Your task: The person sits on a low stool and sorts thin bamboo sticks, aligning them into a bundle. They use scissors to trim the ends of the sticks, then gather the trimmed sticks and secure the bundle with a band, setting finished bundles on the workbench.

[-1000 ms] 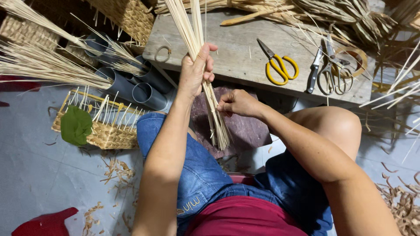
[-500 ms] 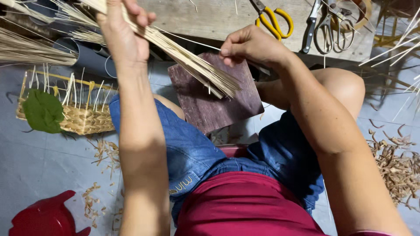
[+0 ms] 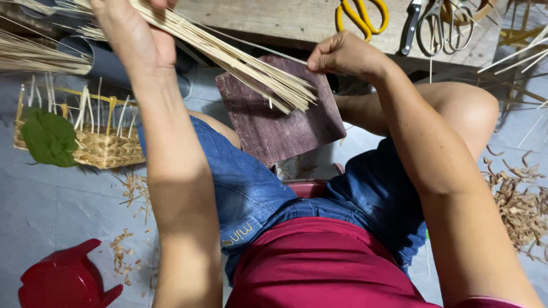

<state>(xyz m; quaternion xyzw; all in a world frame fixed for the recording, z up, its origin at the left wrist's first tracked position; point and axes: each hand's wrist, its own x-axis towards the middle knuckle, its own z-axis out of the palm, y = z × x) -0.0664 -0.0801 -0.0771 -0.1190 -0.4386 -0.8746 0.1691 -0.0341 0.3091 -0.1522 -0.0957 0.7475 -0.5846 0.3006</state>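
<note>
Bundle of reeds (image 3: 240, 60) now lower in left hand (image 3: 134, 37), over board (image 3: 279, 122).

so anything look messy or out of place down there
Mostly litter: pale trimmed scraps lie scattered on the grey floor beside the half-woven basket, and a bigger heap of brown shavings sits at the far right. A green leaf rests oddly on the basket's rim.

On the wooden worktop (image 3: 274, 20) lie yellow-handled scissors (image 3: 361, 14), a black-handled tool (image 3: 409, 31) and metal scissors (image 3: 448, 25), near each other. On the grey floor (image 3: 51, 205) at the left stands a half-woven basket (image 3: 97, 145) with a green leaf (image 3: 48, 137) on it, and a red plastic stool (image 3: 65, 279) is lower. Dry shavings (image 3: 522, 199) lie in a heap at the right.
</note>
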